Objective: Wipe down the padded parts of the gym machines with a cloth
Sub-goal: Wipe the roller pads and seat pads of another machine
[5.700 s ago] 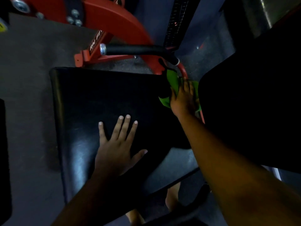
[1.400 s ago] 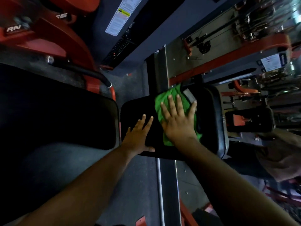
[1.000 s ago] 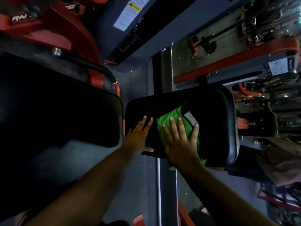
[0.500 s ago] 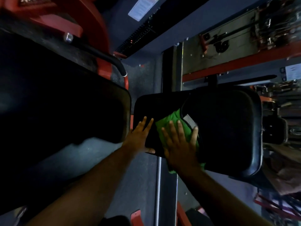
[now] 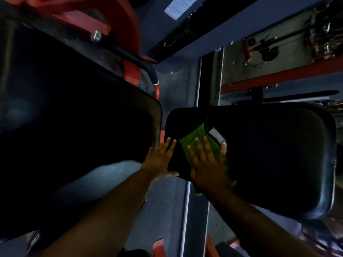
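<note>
- The right hand point(image 5: 208, 164) lies flat on a green cloth point(image 5: 194, 140), with its fingers point(image 5: 197, 147) straight and spread.
- The cloth lies on a black pad point(image 5: 269, 154), near the pad's left end, and a bit of it hangs over the near edge.
- A grey tag point(image 5: 217, 136) shows at the cloth's far corner.
- The left hand point(image 5: 159, 160) rests on the left end of the same pad, just beside the cloth, with its fingers straight too.
- A bigger black pad point(image 5: 74, 127) sits to the left, close by.
- A red frame point(image 5: 128, 34) and a black handle point(image 5: 137, 62) stand behind the big pad.
- The floor point(image 5: 167, 210) below is dark grey.
</note>
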Tool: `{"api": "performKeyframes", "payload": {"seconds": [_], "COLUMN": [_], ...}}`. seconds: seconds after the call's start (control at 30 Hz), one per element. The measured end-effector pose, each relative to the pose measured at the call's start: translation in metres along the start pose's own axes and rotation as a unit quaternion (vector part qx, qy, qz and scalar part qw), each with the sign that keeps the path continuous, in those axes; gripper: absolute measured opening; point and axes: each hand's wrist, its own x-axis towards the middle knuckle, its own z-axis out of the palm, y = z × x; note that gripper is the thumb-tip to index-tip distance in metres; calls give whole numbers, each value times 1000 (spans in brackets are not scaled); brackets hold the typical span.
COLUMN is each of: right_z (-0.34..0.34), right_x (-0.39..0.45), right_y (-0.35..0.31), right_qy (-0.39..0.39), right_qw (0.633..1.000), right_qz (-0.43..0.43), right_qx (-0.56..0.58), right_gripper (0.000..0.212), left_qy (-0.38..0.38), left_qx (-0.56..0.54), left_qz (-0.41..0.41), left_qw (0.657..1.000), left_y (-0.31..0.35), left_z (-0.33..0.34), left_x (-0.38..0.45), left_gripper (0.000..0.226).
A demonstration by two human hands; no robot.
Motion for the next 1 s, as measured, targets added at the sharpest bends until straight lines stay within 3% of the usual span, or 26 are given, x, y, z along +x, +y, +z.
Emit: {"api": "performKeyframes", "payload": {"seconds": [0.1, 0.23, 0.4, 0.53, 0.77, 1.0], "right_z": [-14, -33, -30, -9, 33, 33], "right_x": [45, 126, 148, 129, 64, -15], "right_y": [1, -16, -46, -72, -103, -54], "right_qy": [33, 6, -18, -23, -53, -26], "right_qw": [999, 998, 996, 996, 977, 984], "right_qz": [-6, 32, 48, -27, -136, -122], "right_qx": [-15, -46, -69, -85, -154, -124], "right_gripper": [72, 76, 75, 67, 69, 73], "left_qy": [0, 21, 60, 49, 61, 72], "left_qx": [16, 97, 215, 285, 301, 265], "left_qz": [-4, -15, -54, -64, -71, -58], "left_qw": [1000, 995, 973, 955, 949, 960], "left_y": [-7, -20, -49, -67, -62, -16], "left_z": [0, 6, 5, 8, 28, 37], "left_x": [0, 3, -14, -29, -41, -62], "left_gripper": [124, 116, 108, 107, 119, 125]}}
